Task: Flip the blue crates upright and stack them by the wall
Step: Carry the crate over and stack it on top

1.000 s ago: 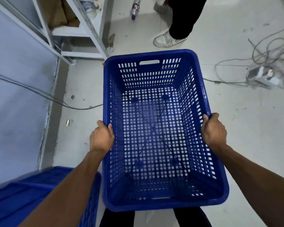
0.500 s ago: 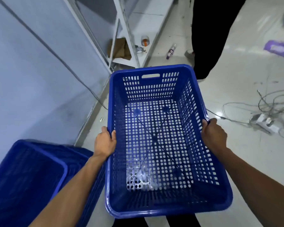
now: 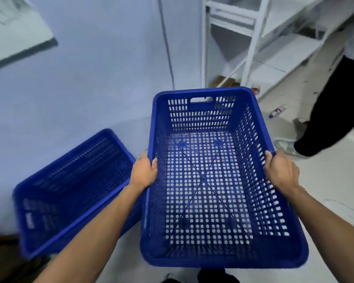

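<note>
— What's nearest?
— The left hand [image 3: 143, 172] and right hand [image 3: 280, 170] each clamp a long rim of the upright blue crate [image 3: 213, 180], held above the pale floor [image 3: 325, 180].
— And beyond?
— Another blue crate [image 3: 74, 186] by the wall [image 3: 90, 78]; white shelving [image 3: 253, 37] farther back.
</note>
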{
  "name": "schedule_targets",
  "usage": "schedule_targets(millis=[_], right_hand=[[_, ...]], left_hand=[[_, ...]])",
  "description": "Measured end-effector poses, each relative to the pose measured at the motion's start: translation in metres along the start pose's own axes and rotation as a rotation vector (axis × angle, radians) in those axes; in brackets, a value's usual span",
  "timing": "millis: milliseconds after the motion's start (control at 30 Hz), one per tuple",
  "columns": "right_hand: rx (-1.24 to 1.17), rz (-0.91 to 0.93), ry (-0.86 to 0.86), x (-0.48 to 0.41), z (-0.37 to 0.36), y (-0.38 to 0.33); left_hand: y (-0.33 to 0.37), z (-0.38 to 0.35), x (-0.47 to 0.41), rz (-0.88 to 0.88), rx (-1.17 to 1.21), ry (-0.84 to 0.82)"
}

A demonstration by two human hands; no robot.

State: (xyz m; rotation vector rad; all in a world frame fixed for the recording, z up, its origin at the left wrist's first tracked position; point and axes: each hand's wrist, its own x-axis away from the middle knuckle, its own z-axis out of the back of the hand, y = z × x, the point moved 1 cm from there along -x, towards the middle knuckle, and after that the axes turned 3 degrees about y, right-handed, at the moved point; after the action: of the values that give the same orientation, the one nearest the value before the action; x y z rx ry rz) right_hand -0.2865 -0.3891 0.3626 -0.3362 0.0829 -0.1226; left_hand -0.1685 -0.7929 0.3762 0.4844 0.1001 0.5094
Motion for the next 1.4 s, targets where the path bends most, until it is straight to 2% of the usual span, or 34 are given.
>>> schedule_targets(millis=[333, 600, 1000, 1133, 1400], right_hand=[[-0.036, 0.232, 0.049, 0.000, 0.078, -0.116], [-0.038, 0.473, 0.072, -0.016, 0.084, -0.198], [-0.150, 0.836, -0.096, -0.012, 0.061, -0.314], [-0.110, 0.934, -0.118, 0.003, 0.049, -0.353], [-0.094, 1.060, -0.205, 0.049, 0.013, -0.431]], left_hand=[[-0.032, 0.122, 0.033, 0.120, 0.089, 0.164], [-0.063, 0.190, 0.065, 0.281, 0.083, 0.281], [-0.098, 0.219, 0.145, 0.598, -0.025, 0.477], [-0.111, 0.226, 0.172, 0.695, -0.093, 0.485], [-0.166, 0.242, 0.197, 0.864, -0.074, 0.478]])
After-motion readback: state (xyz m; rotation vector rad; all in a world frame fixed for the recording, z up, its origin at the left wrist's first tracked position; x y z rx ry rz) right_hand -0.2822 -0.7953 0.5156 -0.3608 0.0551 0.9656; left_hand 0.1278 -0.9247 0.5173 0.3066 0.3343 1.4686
